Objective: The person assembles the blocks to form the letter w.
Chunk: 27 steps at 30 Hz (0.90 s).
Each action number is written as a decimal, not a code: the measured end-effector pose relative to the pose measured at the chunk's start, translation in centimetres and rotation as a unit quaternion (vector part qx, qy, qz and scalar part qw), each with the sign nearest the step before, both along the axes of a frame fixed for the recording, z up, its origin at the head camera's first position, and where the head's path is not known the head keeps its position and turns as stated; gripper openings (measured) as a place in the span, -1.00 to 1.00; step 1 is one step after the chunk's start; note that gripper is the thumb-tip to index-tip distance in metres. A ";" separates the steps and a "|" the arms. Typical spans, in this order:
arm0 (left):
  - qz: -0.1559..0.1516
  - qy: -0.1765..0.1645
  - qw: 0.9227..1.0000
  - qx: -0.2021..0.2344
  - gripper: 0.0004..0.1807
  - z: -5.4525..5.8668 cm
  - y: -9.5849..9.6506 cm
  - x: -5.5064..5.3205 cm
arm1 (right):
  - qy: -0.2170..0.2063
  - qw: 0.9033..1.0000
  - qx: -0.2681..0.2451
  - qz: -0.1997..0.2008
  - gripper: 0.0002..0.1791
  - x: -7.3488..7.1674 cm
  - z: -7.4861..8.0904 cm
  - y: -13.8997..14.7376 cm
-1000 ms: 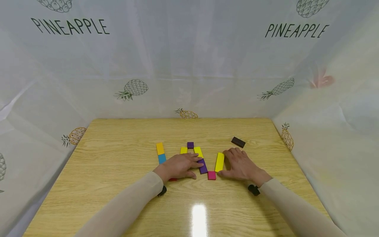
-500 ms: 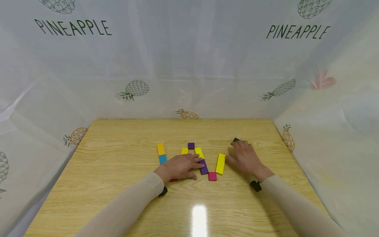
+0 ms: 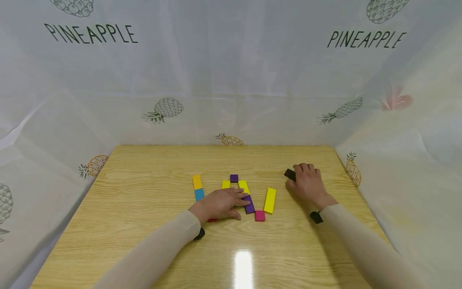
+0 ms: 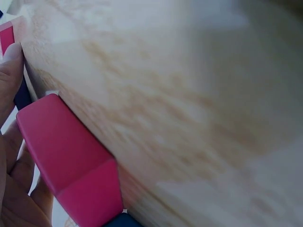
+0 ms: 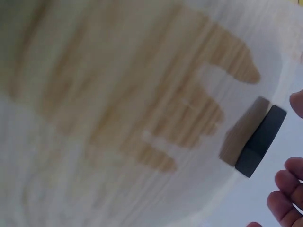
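Observation:
My left hand [image 3: 221, 204] lies with straight fingers over the middle of a zigzag of coloured blocks, its fingertips on a purple block [image 3: 249, 208]. A red block [image 4: 71, 146] shows large beside that palm in the left wrist view; from above, only its edge peeks out below the hand. My right hand [image 3: 309, 184] reaches over a black block [image 3: 289, 174] at the right. In the right wrist view, its loosely bent fingers [image 5: 286, 198] and thumb stand apart from the black block. A long yellow block [image 3: 270, 200] lies left of the right hand, beside a small pink block [image 3: 260, 216].
An orange block [image 3: 197, 182] and a blue block [image 3: 199, 194] form the zigzag's left arm. A small purple block [image 3: 234, 178] sits at its top, between two yellow blocks. A pineapple-printed sheet [image 3: 231, 80] hangs around the wooden table [image 3: 155, 168].
My right hand has let go of the long yellow block and moved up and right to the black block. The left hand has stayed over the zigzag.

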<state>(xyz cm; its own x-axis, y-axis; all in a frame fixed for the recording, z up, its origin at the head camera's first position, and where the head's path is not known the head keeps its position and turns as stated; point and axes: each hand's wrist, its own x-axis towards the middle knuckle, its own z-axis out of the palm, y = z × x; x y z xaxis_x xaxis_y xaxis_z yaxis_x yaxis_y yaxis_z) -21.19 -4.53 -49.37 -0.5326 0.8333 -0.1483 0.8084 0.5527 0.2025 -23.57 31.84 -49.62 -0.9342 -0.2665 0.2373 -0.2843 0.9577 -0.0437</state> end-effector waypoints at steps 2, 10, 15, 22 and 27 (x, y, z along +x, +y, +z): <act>-0.001 0.002 1.000 0.000 -0.31 0.0 0.0 0.0 | -0.014 1.000 0.011 -0.012 -0.37 -0.1 0.0 0.3; -0.001 0.006 1.000 -0.002 -0.30 0.0 0.2 0.1 | -0.040 0.998 0.032 -0.031 -0.48 0.2 -0.2 0.9; 0.003 0.003 1.000 -0.003 -0.30 -0.1 0.2 0.1 | -0.037 0.998 0.030 -0.036 -0.57 0.8 -0.1 0.6; 0.003 0.001 1.000 0.000 -0.30 -0.1 0.1 0.1 | -0.035 0.998 0.044 -0.014 -0.53 2.3 0.0 -0.5; 0.003 0.000 1.000 0.000 -0.30 -0.2 0.0 0.0 | -0.024 0.997 0.058 0.037 -0.50 2.9 0.1 -1.6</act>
